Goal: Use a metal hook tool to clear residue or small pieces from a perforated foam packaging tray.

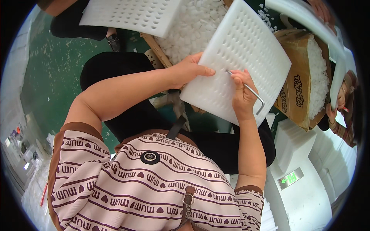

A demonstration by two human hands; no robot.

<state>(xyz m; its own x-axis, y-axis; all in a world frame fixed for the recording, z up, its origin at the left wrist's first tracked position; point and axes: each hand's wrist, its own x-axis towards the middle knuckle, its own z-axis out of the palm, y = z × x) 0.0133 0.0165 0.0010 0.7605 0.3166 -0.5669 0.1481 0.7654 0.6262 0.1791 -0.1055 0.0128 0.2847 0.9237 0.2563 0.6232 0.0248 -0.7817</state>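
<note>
A white foam sheet [256, 42] with rows of small slots lies tilted across my lap. My left hand [189, 71] grips its left edge, thumb on the upper face and fingers hidden behind. In my right hand [244, 94] is a bent metal rod [257, 95], shaped like a hex key, with its hooked end toward me. The rod's tip touches or nearly touches the sheet among the slots, close to my left thumb. I cannot tell whether the tip is inside a slot.
Beyond the sheet, small white foam pieces [189, 34] fill a wood-edged container. Another slotted foam sheet [131, 13] is at the far left, near a person's shoe [113, 41]. At right stands a cardboard box [295, 73] of foam bits; another person's hand [341, 98] is beside it.
</note>
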